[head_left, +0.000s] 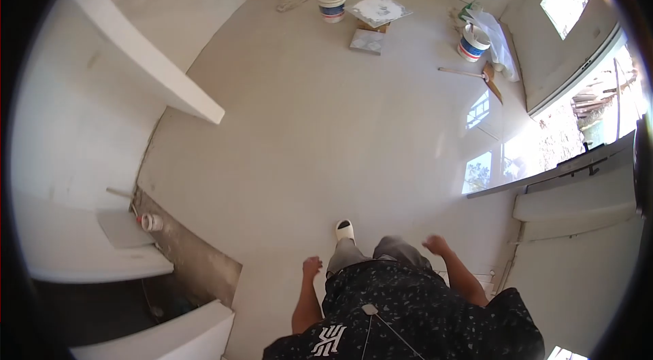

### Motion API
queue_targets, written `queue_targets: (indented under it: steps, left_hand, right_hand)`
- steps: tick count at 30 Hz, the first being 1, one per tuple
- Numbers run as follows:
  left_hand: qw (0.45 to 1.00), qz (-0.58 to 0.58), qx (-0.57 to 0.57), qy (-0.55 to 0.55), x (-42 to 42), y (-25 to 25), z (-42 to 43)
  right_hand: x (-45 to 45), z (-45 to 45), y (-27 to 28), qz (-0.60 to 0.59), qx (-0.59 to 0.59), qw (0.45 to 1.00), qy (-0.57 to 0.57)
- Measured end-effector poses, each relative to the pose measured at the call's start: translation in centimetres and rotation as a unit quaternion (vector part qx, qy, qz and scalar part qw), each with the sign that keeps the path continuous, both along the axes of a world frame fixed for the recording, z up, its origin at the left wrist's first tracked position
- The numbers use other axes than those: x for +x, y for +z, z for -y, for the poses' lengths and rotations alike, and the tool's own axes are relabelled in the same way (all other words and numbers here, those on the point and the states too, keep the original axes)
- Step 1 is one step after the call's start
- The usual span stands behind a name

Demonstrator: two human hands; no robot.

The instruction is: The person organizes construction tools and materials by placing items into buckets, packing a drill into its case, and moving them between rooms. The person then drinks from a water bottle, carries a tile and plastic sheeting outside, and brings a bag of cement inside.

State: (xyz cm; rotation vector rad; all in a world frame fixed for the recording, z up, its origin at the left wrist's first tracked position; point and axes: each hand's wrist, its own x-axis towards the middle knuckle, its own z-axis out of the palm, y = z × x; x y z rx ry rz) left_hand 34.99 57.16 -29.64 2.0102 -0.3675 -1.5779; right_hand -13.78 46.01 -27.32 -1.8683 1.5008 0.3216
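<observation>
My left hand (313, 267) hangs at my left side, fingers curled in, nothing visible in it. On the other side my right hand (434, 245) is out in front of my hip, loosely closed, and I see no object in it. Neither hand touches anything around me. Below them one foot in a pale slipper (345, 230) stands on the smooth grey floor (299, 142). The other foot is hidden by my trouser leg.
Ahead are a bucket (331, 6), a white-smeared board (381, 10) and a tile (367, 41). Another bucket (473, 43), plastic sheeting (501, 47) and a broom (491, 81) lie near the doorway at right. A white beam-like edge (170, 78) juts in from the left; a cup (152, 223) sits below.
</observation>
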Motion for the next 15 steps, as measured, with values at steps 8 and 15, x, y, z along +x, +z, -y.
queue_targets:
  steps: [8, 15]
  left_hand:
    - [0.953, 0.214, -0.159, -0.145, 10.2, 7.1, 29.3]
    - [0.869, 0.327, -0.205, -0.308, 9.6, 4.0, 41.3]
  right_hand:
    - [-4.0, -2.6, 7.2, 0.023, 0.177, 0.769, -0.614]
    - [-2.5, 18.4, -0.3, 0.043, 0.230, 0.862, -0.450]
